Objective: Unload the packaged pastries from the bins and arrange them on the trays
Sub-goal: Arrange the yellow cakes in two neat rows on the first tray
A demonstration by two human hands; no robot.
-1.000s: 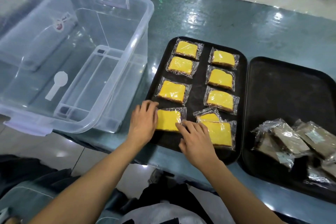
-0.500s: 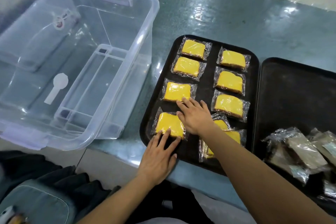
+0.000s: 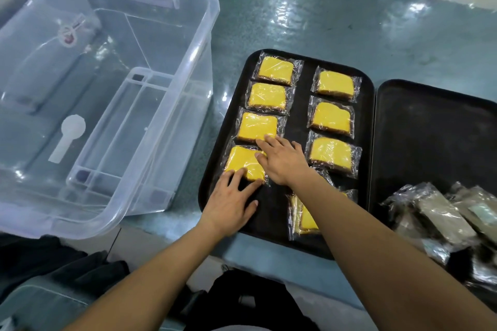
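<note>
Two flat hands, left hand and right hand, fingers straight, pressed the near-left pastry; we judged a hard push could slide it into its far neighbour.

Both forearms reach forward, bare. The left hand lies flat, fingers spread. The right hand lies flat too, fingers straight.

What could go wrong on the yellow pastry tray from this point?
1. Both hands, left and right, press on the nearest left-column pastry; a push could slide it into the packet above and spoil the column.
2. The right forearm crosses low over two overlapping packets near the tray's front edge; pulling back might drag them off.
3. Those overlapping packets are not yet laid flat, so the right column may end uneven.
</note>
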